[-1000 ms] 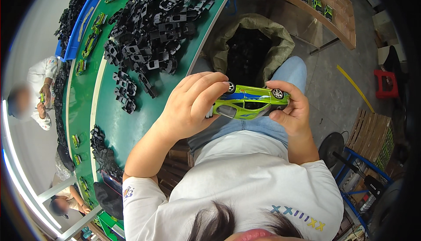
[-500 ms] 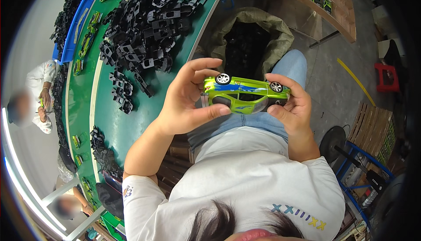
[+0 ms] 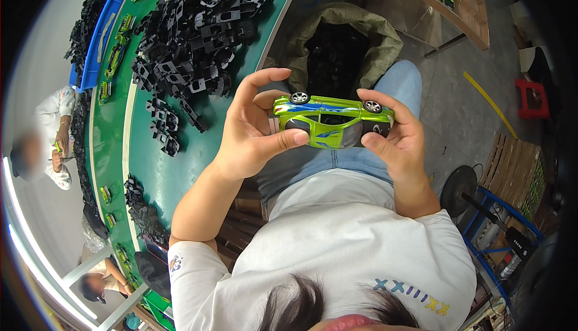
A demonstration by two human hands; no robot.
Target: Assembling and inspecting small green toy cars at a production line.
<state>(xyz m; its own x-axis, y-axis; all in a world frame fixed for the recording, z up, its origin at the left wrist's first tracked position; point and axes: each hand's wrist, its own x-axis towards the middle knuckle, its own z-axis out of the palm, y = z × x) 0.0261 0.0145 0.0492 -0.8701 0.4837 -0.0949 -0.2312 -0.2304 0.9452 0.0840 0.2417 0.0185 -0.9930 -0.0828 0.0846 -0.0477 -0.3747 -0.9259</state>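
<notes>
Both hands have turned the green toy car [image 3: 332,122] so its wheels face away. The left hand [image 3: 253,129] and right hand [image 3: 394,144] each keep a closed grip on its ends, above the lap, just right of the green table [image 3: 174,174] heaped with black plastic parts [image 3: 198,24].

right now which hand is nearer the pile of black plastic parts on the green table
Left. The left hand holds the toy car beside the table edge, just below the black plastic parts. The right hand is farther, over the lap.
</notes>
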